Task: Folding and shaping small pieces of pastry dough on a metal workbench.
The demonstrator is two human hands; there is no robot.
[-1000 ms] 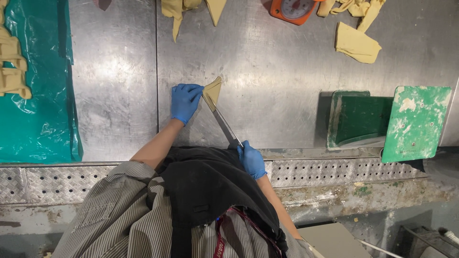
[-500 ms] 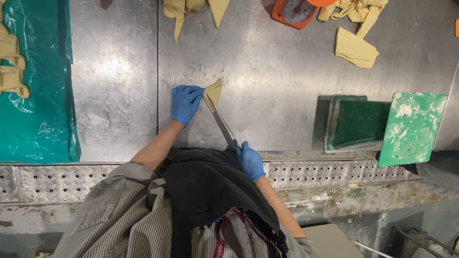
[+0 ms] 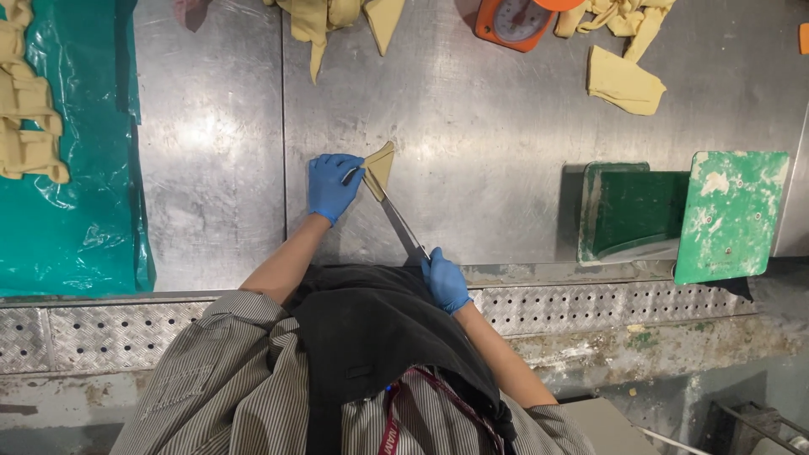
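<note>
My left hand (image 3: pixel 330 185), in a blue glove, presses flat on the steel table beside a small triangular piece of yellow dough (image 3: pixel 379 167) and touches its left edge. My right hand (image 3: pixel 444 281), also gloved in blue, grips the handle of a long knife (image 3: pixel 401 224) at the table's near edge. The blade runs up and to the left, and its tip lies on the dough piece.
A green plastic sheet (image 3: pixel 84 211) with folded dough pieces (image 3: pixel 29 139) covers the left of the steel table (image 3: pixel 506 168). More dough (image 3: pixel 622 80) and an orange scale (image 3: pixel 514 21) lie at the far edge. A green box with a raised lid (image 3: pixel 683 215) stands at right.
Both hands, the knife and the dough hold nearly the same pose. The view has shifted slightly.
</note>
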